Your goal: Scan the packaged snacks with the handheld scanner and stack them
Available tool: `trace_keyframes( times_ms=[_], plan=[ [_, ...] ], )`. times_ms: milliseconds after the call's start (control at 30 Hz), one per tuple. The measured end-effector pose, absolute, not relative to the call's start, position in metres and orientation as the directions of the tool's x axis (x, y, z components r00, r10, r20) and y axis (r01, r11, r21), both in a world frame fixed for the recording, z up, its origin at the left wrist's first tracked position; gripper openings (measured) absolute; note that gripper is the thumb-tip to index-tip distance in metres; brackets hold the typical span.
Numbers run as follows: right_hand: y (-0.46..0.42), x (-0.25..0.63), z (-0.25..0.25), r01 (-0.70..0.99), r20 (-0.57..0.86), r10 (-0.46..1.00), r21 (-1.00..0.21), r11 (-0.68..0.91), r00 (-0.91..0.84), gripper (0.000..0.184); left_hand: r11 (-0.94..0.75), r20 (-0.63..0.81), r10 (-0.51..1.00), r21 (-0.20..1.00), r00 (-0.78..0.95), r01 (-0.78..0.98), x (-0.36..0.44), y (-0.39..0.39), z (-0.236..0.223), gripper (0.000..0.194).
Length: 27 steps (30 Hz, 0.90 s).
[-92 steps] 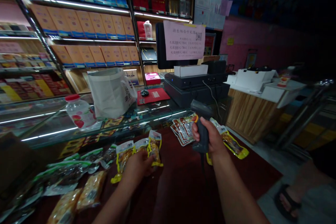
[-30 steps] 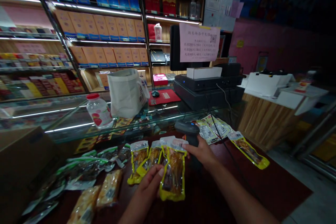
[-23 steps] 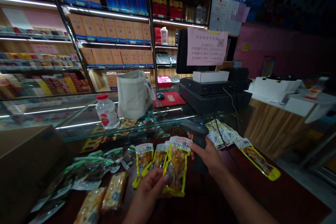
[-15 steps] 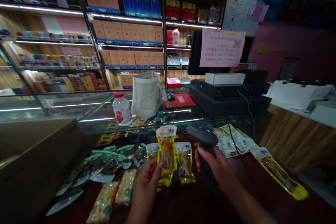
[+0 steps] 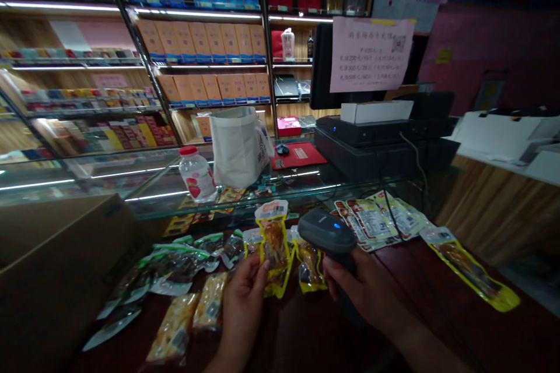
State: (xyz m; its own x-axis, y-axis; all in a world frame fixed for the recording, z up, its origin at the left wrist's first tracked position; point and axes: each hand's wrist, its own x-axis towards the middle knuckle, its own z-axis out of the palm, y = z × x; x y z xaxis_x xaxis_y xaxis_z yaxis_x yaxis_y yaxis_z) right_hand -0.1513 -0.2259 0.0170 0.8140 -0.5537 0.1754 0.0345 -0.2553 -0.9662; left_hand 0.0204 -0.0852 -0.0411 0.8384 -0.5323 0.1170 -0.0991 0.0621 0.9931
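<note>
My left hand [image 5: 245, 291] pinches the lower left edge of a yellow-edged snack packet [image 5: 274, 239] and holds it upright, its pale top facing me. In my right hand [image 5: 356, 285] is a black barcode scanner [image 5: 326, 232] with a lit blue light, gripped by the handle. The scanner's head points left toward the packet, a short gap between them. Behind the held packet lies a similar packet [image 5: 308, 268], partly covered by the scanner. To the left of my left hand rest two clear-wrapped pale snack blocks [image 5: 210, 303], and several green-topped pouches [image 5: 175, 265].
An open cardboard box [image 5: 65, 268] stands at the left. Flat packets [image 5: 371, 224] and a long yellow packet [image 5: 472, 271] lie at the right. Beyond are a red-capped bottle [image 5: 196, 178], a white bag [image 5: 236, 148] and a cash-register unit [image 5: 380, 151]. The scanner's cable crosses the table.
The scanner has moved left, closer to the held packet, and its head now covers part of the packet behind. The camera view has shifted slightly. Both hands keep their hold.
</note>
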Motion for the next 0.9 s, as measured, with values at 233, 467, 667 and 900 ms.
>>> trace_keyframes(
  times_ms=[233,467,667,900],
  plan=[
    [-0.226,-0.151,0.018,0.023,0.181,-0.569,-0.962,-0.274,0.802,0.043,0.046,0.126,-0.525,0.992,0.842,-0.119,0.022,-0.086,-0.041,0.052],
    [-0.225,-0.151,0.018,0.053,0.198,-0.553,-0.962,-0.267,0.809,0.043,0.060,0.127,-0.518,0.992,0.846,-0.113,0.016,-0.087,-0.032,0.053],
    [-0.222,-0.150,0.021,0.120,0.133,-0.627,-0.991,-0.063,0.768,0.042,0.068,0.064,-0.544,0.997,0.837,-0.033,0.014,-0.088,-0.029,0.058],
    [-0.241,-0.156,0.035,0.350,0.171,-0.651,-0.924,0.155,0.739,0.044,0.006,-0.151,-0.615,0.980,0.774,0.197,0.016,-0.092,-0.020,0.049]
  ],
)
